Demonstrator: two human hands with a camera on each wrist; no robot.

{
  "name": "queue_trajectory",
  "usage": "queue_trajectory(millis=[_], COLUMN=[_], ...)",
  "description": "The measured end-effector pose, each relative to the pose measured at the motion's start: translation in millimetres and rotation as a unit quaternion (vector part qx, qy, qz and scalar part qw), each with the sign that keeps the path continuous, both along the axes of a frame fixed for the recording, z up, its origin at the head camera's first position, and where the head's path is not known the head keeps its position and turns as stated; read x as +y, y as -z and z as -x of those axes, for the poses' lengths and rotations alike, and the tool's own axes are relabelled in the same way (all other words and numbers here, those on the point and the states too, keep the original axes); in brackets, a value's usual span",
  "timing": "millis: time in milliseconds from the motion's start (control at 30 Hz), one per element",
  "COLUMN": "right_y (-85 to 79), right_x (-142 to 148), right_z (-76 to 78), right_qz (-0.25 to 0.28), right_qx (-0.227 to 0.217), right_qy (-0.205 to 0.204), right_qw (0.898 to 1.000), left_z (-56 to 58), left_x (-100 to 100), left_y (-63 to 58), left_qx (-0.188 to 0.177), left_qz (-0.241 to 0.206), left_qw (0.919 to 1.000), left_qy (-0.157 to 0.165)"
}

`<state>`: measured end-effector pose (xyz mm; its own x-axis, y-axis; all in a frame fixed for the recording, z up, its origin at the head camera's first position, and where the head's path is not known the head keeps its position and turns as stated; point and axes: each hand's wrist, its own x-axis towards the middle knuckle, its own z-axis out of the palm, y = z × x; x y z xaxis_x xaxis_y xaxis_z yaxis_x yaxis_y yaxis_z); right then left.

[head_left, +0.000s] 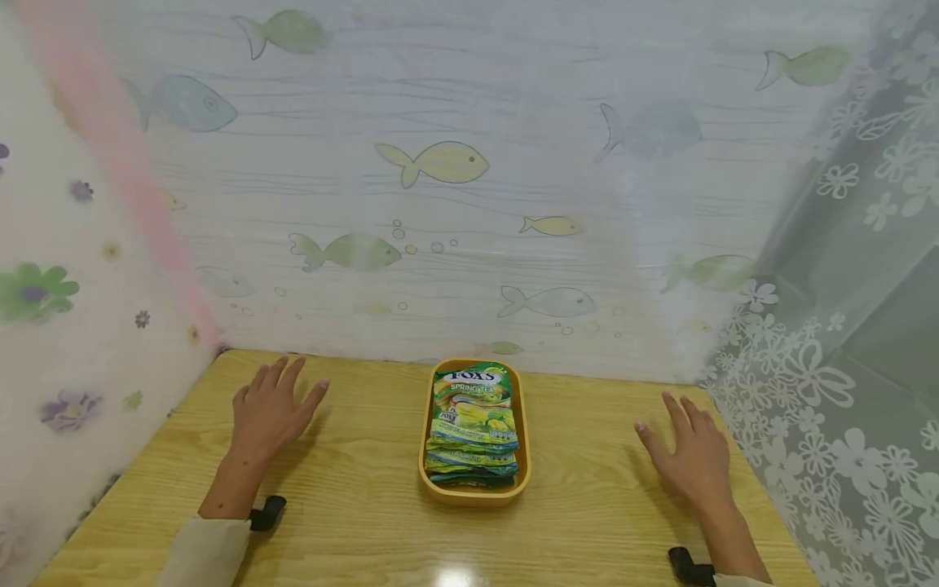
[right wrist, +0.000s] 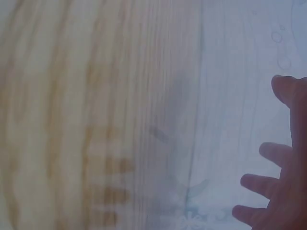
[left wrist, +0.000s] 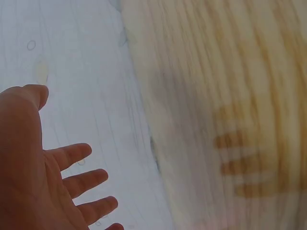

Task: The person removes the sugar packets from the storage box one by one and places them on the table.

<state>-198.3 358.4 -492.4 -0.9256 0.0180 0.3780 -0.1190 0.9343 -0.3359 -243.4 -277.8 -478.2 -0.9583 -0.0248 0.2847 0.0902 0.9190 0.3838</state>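
Tray (head_left: 473, 496): at tabletop's (head_left: 352, 489) far edge, holding Fox's packets (head_left: 473, 420)
Left hand (head_left: 267, 416): near far-left corner; grip spread, empty
Right hand (head_left: 695, 461): near right edge; grip spread, empty

Fish-print sheet (head_left: 455, 212) behind the wood-grain table (head_left: 352, 456), 2 flowered sheets (head_left: 88, 342) flanking.

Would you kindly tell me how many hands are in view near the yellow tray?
2: the left hand is to the left of the yellow tray, and the right hand is to its right; neither touches it.
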Motion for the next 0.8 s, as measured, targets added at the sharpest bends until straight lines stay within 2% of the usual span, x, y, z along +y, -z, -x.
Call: queue_trajectory(millis=[233,533,800], right_y=[-1.4,0.3,-2.5], right_x=[-3,-6,-13], right_z=[2.1,4.8,4.0], right_qz=[0.005,0.01,0.031], right_qx=[0.033,0.055,0.046], right_qy=[-0.006,-0.015,-0.029], right_qw=[0.999,0.998,0.998], left_z=[-0.8,3.2,0.3], left_x=[3,8,17], left_y=[-1.7,-3.6,-3.1], left_qx=[0.02,-0.039,-0.032], left_qz=[-0.032,-0.074,-0.093], left_qw=[0.9992,0.9959,0.994], left_qy=[0.012,0.034,0.048])
